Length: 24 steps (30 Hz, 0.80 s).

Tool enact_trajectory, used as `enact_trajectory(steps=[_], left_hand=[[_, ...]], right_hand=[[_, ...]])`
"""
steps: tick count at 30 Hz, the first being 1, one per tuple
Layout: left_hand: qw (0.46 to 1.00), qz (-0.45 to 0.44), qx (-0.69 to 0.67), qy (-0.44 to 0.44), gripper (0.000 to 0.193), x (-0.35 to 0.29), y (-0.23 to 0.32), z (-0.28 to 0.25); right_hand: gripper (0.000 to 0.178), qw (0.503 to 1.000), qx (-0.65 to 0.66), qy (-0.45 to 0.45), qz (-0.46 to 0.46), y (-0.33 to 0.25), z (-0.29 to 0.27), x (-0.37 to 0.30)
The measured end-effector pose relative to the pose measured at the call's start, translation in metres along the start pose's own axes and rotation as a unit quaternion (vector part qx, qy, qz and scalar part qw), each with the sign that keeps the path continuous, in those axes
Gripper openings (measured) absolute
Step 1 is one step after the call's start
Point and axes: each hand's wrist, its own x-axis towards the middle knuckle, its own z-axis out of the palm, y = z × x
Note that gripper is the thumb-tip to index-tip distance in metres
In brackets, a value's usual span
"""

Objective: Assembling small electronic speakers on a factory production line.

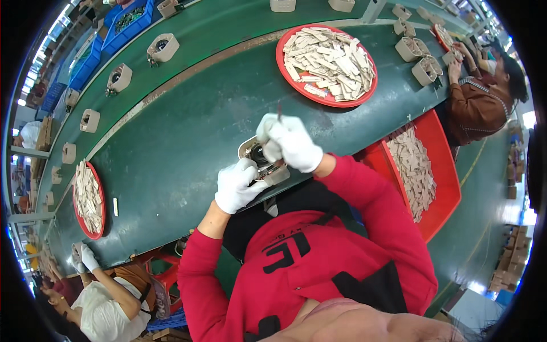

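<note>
Housing point(279, 176) partly hidden by left hand point(236, 187) — right hand point(292, 143) part-hides thin rod point(280, 109).

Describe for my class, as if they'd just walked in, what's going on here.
A person in red with white gloves is working on a beige housing at a green table. The left hand steadies it, while the right hand, above it, grips a thin dark object too blurred to identify. A black round part shows inside the open housing. Beyond the right hand, pale strips fill a round red tray.
</note>
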Motion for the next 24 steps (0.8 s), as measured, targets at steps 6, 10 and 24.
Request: enact_trajectory(steps=[6, 10, 24], left_hand=[[1.0, -0.005, -0.014, 0.003, 0.035, 0.001, 0.001, -0.004], [1.0, -0.003, -0.021, -0.002, 0.034, 0.0, -0.004, -0.004], [0.999, -0.017, -0.03, -0.025, 0.033, -0.001, 0.0, -0.002]], right_hand=[[0.026, 0.834, -0.525, 0.129, -0.111, -0.035, -0.079, 0.034], [0.031, 0.624, -0.766, 0.154, -0.026, -0.04, -0.137, 0.04], [0.028, 0.627, -0.773, 0.082, 0.05, -0.042, -0.162, 0.057]])
